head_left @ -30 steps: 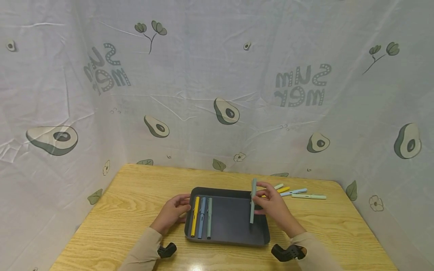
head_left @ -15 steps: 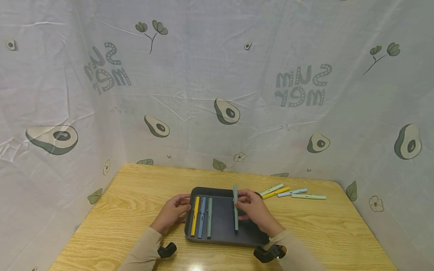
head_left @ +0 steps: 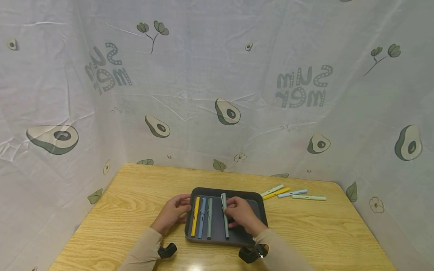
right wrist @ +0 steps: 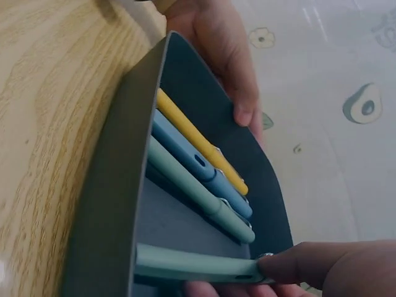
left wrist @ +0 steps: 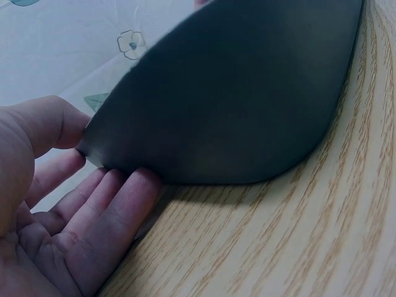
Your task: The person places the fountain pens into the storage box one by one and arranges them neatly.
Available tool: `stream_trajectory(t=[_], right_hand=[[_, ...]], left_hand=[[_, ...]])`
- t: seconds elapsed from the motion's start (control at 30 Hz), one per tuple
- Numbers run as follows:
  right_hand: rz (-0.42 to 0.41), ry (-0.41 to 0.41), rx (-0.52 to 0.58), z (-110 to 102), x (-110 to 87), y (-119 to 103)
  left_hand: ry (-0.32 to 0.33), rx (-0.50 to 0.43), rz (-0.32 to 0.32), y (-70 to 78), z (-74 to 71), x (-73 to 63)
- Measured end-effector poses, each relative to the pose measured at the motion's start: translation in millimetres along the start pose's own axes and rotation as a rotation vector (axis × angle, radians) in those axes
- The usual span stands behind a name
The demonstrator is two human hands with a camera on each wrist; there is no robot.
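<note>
My right hand (head_left: 245,214) pinches a sage-green pen (head_left: 226,224) by its upper part, over the dark grey tray (head_left: 242,192). In the right wrist view this green pen (right wrist: 192,263) lies low across the tray; whether it touches the floor I cannot tell. To its left, a yellow pen (head_left: 194,218), a blue pen (head_left: 202,219) and another green pen (head_left: 209,219) rest side by side inside. At the tray's left wall, my left hand (head_left: 170,214) holds on, thumb at the rim and fingertips against the tray's outside (left wrist: 216,105) in the left wrist view.
Beyond the tray's back right corner several loose pens lie on the wooden table (head_left: 152,180): a pale green pen (head_left: 274,189), a yellow pen (head_left: 278,192), a light blue pen (head_left: 292,193) and another pale green one. A printed curtain (head_left: 190,75) hangs behind the table.
My right hand has carried the green pen leftward from the tray's right side and lowered it near the row of pens. My left hand and the tray stay put.
</note>
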State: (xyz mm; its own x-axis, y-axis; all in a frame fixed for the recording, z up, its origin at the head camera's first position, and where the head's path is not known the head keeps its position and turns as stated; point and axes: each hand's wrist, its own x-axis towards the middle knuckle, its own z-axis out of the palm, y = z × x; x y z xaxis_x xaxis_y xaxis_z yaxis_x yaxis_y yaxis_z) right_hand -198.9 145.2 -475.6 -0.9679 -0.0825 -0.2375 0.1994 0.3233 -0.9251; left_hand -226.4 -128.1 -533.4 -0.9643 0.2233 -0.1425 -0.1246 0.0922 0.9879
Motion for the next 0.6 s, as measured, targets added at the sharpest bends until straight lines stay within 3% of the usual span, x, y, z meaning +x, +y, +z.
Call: stream_trajectory(t=[0.3, 0.6], right_hand=[[0.015, 0.013, -0.075, 12, 5.5, 2], [0.024, 0.023, -0.165, 14, 10.1, 4]], left_hand=[[0.017, 0.001, 0.002, -0.4, 1.5, -1.4], [-0.027, 0.000, 0.024, -0.4, -0.7, -1.5]])
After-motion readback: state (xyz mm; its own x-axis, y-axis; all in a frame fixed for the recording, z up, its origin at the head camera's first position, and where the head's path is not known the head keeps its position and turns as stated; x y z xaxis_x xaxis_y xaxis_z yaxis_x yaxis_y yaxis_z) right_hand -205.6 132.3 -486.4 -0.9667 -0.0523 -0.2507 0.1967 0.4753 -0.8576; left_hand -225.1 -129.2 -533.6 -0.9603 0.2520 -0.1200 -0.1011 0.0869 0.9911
